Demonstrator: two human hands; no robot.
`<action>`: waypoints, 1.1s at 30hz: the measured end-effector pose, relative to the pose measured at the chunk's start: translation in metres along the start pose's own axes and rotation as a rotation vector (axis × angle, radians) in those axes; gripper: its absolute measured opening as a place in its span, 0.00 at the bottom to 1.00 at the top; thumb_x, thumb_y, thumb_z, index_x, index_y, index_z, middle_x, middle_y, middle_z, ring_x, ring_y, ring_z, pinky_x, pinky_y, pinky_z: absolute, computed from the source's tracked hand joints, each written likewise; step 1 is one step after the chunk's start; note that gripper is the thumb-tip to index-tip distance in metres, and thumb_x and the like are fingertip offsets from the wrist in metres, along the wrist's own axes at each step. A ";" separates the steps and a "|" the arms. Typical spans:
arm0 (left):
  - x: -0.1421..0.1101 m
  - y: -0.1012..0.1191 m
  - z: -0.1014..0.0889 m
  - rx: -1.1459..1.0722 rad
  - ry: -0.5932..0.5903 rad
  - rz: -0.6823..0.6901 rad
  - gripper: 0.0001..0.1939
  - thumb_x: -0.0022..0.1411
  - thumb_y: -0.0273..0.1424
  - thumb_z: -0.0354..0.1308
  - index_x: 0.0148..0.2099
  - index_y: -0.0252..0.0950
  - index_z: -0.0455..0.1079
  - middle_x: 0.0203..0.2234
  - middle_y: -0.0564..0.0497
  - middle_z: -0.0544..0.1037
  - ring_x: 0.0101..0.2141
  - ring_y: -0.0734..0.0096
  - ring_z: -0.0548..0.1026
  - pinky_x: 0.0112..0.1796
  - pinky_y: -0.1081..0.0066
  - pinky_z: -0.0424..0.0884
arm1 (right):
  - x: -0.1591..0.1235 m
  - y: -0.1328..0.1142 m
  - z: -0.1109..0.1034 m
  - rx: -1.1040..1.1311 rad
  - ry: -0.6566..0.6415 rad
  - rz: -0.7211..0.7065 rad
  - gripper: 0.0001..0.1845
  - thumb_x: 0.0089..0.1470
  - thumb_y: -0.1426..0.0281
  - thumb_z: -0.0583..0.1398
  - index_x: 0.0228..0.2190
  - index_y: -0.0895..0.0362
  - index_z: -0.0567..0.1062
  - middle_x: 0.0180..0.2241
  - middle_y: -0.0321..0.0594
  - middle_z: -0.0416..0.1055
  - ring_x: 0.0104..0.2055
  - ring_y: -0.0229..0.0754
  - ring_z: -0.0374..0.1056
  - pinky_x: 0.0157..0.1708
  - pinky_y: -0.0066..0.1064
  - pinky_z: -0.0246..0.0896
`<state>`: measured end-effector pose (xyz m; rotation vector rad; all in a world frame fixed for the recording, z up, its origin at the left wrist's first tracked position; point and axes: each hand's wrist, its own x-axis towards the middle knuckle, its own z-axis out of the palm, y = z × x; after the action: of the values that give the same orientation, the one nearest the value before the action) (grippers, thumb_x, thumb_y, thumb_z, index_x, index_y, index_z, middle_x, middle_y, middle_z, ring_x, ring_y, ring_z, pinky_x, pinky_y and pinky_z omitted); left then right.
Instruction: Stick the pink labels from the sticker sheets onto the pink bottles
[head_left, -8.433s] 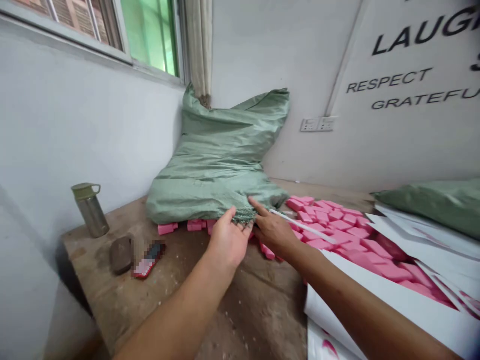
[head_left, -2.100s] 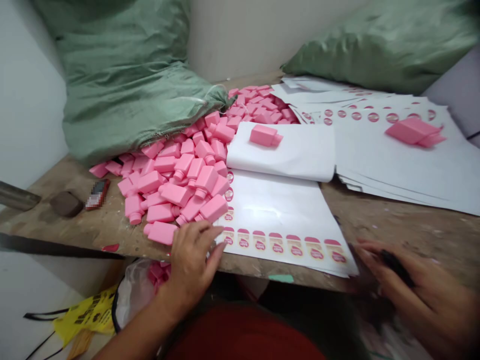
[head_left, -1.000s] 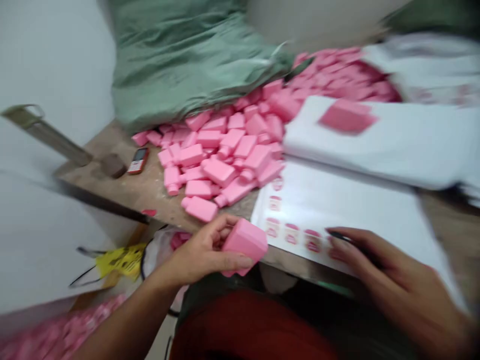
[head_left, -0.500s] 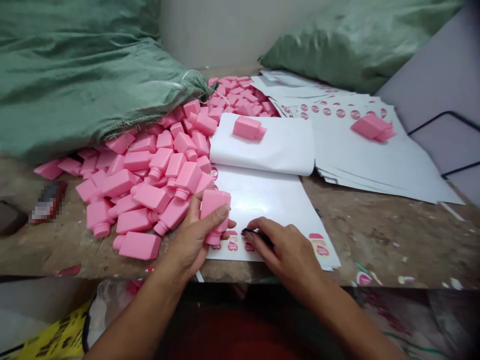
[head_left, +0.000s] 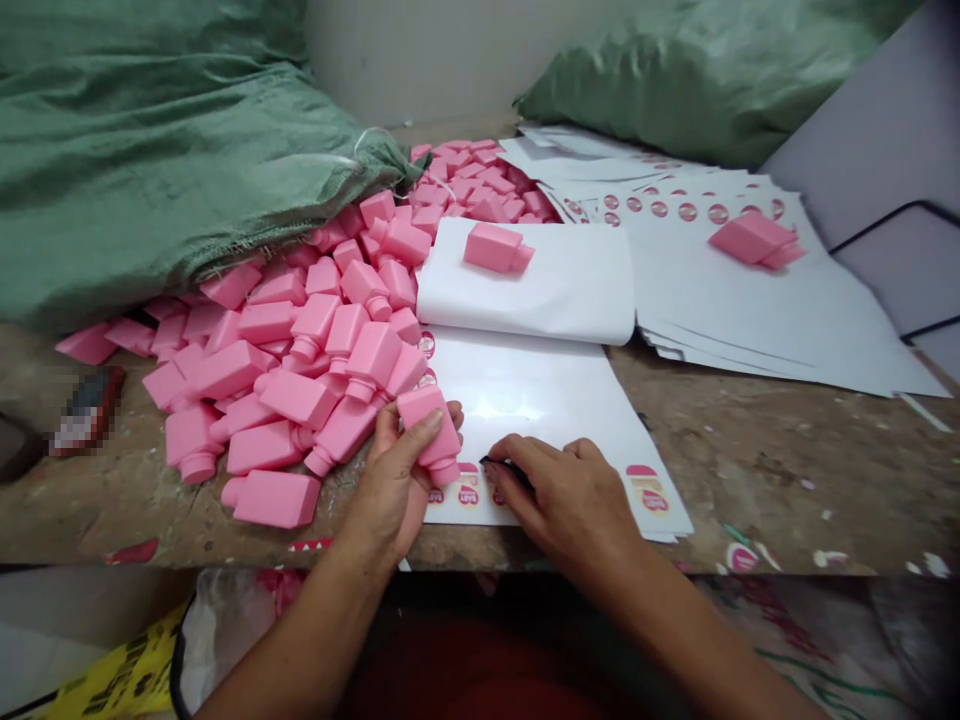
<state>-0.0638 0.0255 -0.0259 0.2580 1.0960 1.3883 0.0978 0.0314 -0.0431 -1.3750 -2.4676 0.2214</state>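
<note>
My left hand (head_left: 394, 480) grips a pink plastic bottle (head_left: 430, 426), neck pointing down toward me, just above the near edge of a white sticker sheet (head_left: 540, 415). My right hand (head_left: 570, 500) rests on that sheet with its fingers pinched on a small dark tool (head_left: 504, 470) at the row of pink labels (head_left: 466, 494). A heap of several pink bottles (head_left: 300, 340) lies left of the sheet, spilling from under a green woven sack (head_left: 150, 160).
One pink bottle (head_left: 495, 247) lies on a folded white sheet (head_left: 540, 285), another (head_left: 754, 240) on the stack of label sheets (head_left: 750, 300) at the right. A second green sack (head_left: 697, 70) sits behind. A phone (head_left: 82, 410) lies far left on the worn wooden table (head_left: 787, 450).
I sat down from standing at the sack. My left hand picked a pink bottle from the heap and brought it to the sticker sheet; my right hand moved onto the labels.
</note>
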 end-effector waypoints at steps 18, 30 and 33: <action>0.002 0.004 -0.006 -0.189 -0.015 -0.081 0.18 0.61 0.26 0.60 0.53 0.34 0.68 0.36 0.47 0.80 0.44 0.62 0.78 0.53 0.59 0.70 | -0.011 -0.002 0.000 0.065 0.054 0.043 0.11 0.64 0.68 0.54 0.42 0.54 0.75 0.34 0.37 0.80 0.25 0.43 0.67 0.28 0.34 0.53; 0.002 0.003 -0.003 -0.139 -0.007 -0.051 0.16 0.62 0.25 0.59 0.52 0.33 0.69 0.37 0.46 0.80 0.42 0.66 0.78 0.54 0.61 0.67 | -0.004 -0.004 0.002 -0.008 0.140 -0.016 0.06 0.60 0.70 0.58 0.32 0.54 0.75 0.27 0.34 0.79 0.20 0.42 0.58 0.28 0.33 0.48; 0.002 0.003 -0.004 -0.136 -0.010 -0.066 0.16 0.61 0.26 0.59 0.53 0.34 0.69 0.37 0.46 0.80 0.43 0.65 0.78 0.54 0.60 0.68 | -0.004 -0.001 0.001 0.103 0.083 0.017 0.07 0.61 0.69 0.57 0.35 0.54 0.76 0.28 0.35 0.79 0.22 0.43 0.64 0.27 0.33 0.52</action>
<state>-0.0690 0.0267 -0.0266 0.1295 0.9883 1.3943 0.0987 0.0277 -0.0440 -1.3359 -2.3436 0.2848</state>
